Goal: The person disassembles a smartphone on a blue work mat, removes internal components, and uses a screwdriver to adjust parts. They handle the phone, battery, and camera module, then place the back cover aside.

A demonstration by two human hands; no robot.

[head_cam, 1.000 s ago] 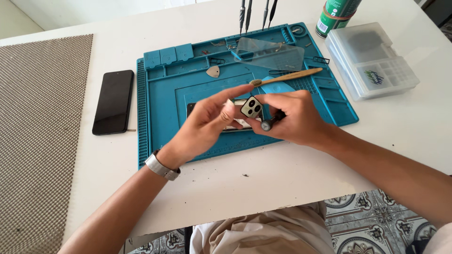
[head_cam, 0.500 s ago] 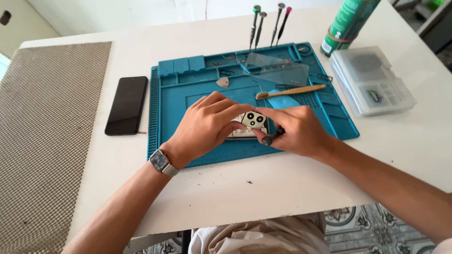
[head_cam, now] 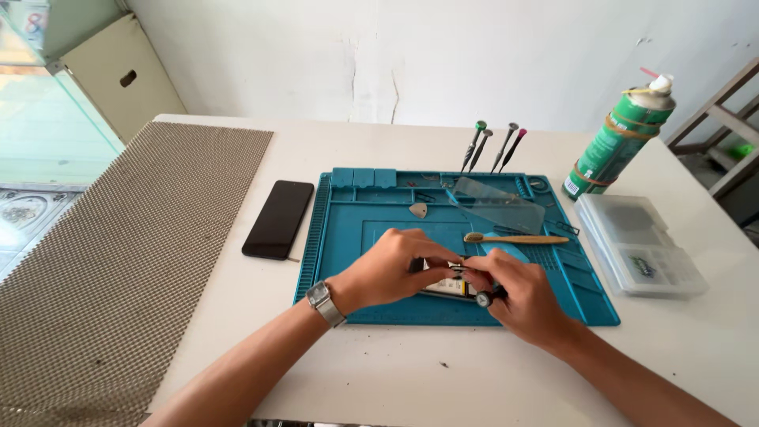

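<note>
White table [head_cam: 411, 379], near edge cut off; woven mat [head_cam: 118, 261] at 9 o'clock. Blue work mat [head_cam: 348, 237], centre. Green spray can [head_cam: 621, 142] with label, 2 o'clock; clear parts box [head_cam: 640, 253] below it. Left hand [head_cam: 387, 269] arched, fingers curled over an opened phone [head_cam: 444, 286], mostly hidden. Right hand [head_cam: 518, 289] pinches a small screwdriver [head_cam: 482, 297], tip unseen. Black phone [head_cam: 278, 219], 10 o'clock.

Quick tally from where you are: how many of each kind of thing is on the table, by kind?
Upright screwdrivers: 4
Phones: 2, black phone and opened phone
Spray can: 1
Clear parts box: 1
Blue work mat: 1
Brush: 1
Pick: 1
Clear sheet: 1
Mesh mat: 1
Total: 13
</note>
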